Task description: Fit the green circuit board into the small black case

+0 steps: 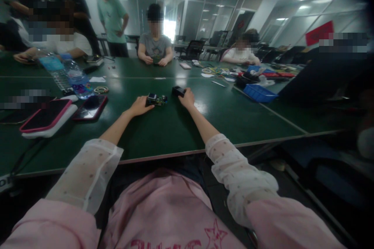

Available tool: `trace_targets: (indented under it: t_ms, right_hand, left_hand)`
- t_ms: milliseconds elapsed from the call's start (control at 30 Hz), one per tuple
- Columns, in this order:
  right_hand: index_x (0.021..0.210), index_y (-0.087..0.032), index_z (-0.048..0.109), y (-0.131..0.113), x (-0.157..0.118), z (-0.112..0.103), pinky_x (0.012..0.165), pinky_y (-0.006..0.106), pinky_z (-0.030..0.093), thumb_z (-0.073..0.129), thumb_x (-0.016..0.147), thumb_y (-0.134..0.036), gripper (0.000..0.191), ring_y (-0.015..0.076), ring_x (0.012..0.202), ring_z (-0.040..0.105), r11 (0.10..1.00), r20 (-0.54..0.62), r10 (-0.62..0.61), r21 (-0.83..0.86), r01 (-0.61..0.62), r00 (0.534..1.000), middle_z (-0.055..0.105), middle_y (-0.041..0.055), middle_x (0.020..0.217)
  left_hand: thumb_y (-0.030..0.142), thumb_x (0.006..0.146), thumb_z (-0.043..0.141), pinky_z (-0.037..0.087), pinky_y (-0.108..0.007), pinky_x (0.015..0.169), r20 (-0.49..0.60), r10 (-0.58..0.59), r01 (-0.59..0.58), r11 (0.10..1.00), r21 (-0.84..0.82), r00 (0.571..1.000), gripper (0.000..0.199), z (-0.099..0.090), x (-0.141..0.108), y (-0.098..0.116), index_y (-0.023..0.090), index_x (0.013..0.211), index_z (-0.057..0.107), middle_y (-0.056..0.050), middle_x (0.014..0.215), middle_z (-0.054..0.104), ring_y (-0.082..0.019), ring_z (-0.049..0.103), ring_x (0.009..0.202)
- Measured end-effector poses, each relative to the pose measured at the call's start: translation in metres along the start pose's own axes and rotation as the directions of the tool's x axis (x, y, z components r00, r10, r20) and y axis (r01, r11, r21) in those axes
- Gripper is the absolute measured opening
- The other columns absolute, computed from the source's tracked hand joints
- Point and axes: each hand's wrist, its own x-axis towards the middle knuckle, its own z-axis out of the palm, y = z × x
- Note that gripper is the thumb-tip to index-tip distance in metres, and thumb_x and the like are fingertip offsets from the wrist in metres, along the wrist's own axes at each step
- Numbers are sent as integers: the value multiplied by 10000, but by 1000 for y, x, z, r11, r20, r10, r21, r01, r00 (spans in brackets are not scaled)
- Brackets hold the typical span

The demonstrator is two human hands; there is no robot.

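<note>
On the green table, my left hand (pixel 140 106) is closed around the left end of a small circuit board (pixel 157 100), which carries a dark block and several small parts. To its right, my right hand (pixel 187 98) grips a small black box (pixel 178 91) from its right side. A short gap separates the board from the box. My fingers partly hide both things, and I cannot make out finer detail on either one.
At my left are a pink-edged phone (pixel 48 114), a second phone (pixel 90 107), a plastic bottle (pixel 78 79) and a tape roll (pixel 101 90). A blue basket (pixel 260 92) and tangled cables (pixel 217 71) lie at the right. Several people sit or stand around the table (pixel 163 136).
</note>
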Motion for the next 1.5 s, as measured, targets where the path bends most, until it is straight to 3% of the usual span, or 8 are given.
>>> trace_targets:
  t_ms: [800, 1500]
  right_hand:
    - [1283, -158, 457, -3, -1, -6, 1007, 573, 477, 653, 839, -246, 494, 371, 1227, 561, 999, 54, 1, -50, 1, 999, 583, 214, 1307]
    - [1250, -191, 506, 2, 2, 0, 1006, 544, 495, 722, 791, -236, 508, 323, 1190, 586, 1000, -11, 0, 10, 0, 1000, 616, 157, 1244]
  left_hand:
    - [578, 890, 552, 459, -507, 1020, 0, 2, -2, 1000, 6, 1000, 585, -3, -1, 4, 149, 1287, 556, -160, 1265, 612, -356, 543, 1181]
    - [589, 888, 543, 453, -517, 1033, -8, 17, -17, 1000, 11, 1000, 588, -1, -1, 3, 165, 1296, 555, -154, 1265, 608, -367, 535, 1191]
